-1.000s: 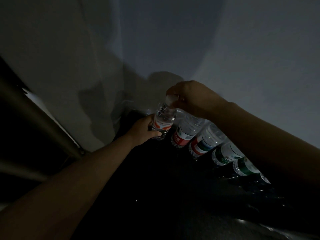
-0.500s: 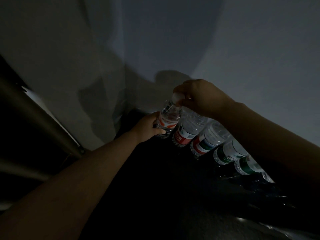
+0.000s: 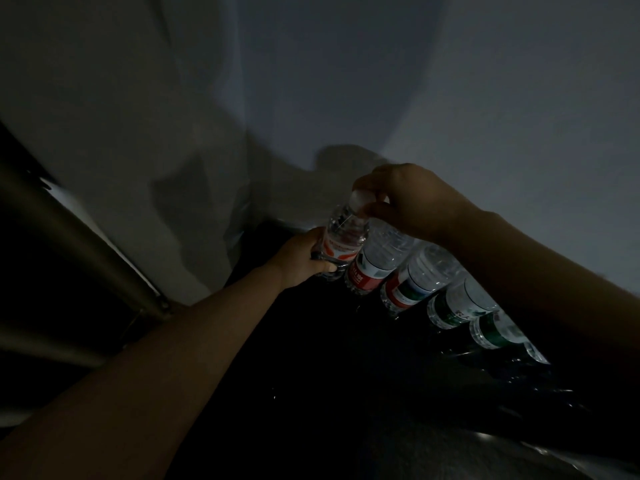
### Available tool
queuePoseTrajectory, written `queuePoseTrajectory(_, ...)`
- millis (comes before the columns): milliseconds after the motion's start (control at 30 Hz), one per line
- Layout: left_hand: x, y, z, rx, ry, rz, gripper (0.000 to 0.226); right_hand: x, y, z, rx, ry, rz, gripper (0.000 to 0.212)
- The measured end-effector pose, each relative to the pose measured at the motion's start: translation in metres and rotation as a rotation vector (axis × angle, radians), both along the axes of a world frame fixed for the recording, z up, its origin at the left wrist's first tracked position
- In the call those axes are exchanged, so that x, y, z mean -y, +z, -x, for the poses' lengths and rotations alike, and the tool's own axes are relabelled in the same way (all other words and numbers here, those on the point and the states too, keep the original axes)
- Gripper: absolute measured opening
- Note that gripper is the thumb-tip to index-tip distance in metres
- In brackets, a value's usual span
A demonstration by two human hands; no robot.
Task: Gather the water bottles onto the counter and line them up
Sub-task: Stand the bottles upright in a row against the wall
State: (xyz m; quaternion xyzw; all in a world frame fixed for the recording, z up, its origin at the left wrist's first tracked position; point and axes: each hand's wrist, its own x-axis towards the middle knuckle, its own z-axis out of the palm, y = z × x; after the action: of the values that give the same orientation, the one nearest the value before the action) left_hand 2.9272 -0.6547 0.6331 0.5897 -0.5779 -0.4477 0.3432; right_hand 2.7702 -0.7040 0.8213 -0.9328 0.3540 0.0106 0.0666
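The room was dim, and from the head camera little stood out but the two bare arms reaching forward over a dark tabletop (image 3: pixel 311 393) toward a pale wall (image 3: pixel 346 98).

The left hand (image 3: pixel 301 258) was wrapped around the lower body of a clear water bottle (image 3: pixel 343 233) with an orange and white label, fingers curled under its base end. The right hand (image 3: pixel 408 199) came down from above, its fingertips (image 3: pixel 375 211) pinched on that same bottle's white cap (image 3: pixel 358 199). So both hands were closed on the one bottle, which leaned slightly, its cap toward the wall, at the far left end of a row.

Just beside it, touching or nearly so, stood a bottle with a red label (image 3: pixel 370 268). Next along to the right came a bottle with a red, white and blue label (image 3: pixel 412 285), then one with a dark green and white label (image 3: pixel 457 306), then a bottle with a green label (image 3: pixel 495 332). A further clear bottle end (image 3: pixel 535 351) showed at the row's right, mostly lost in shadow under the right forearm. The row ran close along the foot of the wall, slanting down to the right in the picture.

At the left a dull metal rail (image 3: pixel 86 244) crossed diagonally. Shadows of the hands lay on the wall above them.
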Motion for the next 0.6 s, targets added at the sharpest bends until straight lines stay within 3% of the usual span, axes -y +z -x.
queuePoseTrajectory(267,0.0,-0.001,0.0,0.03,-0.023,-0.008,0.067,-0.002,-0.005,0.005,0.08,-0.001,0.008,0.033)
queuePoseTrajectory(433,-0.011,-0.005,-0.001,-0.035,0.016,-0.056,0.078,-0.009,-0.01,0.02,0.035,-0.117,-0.008,0.072)
queuePoseTrajectory(600,-0.033,-0.006,0.001,-0.086,0.166,-0.132,0.08,-0.015,-0.009,0.037,-0.045,-0.204,0.06,0.061)
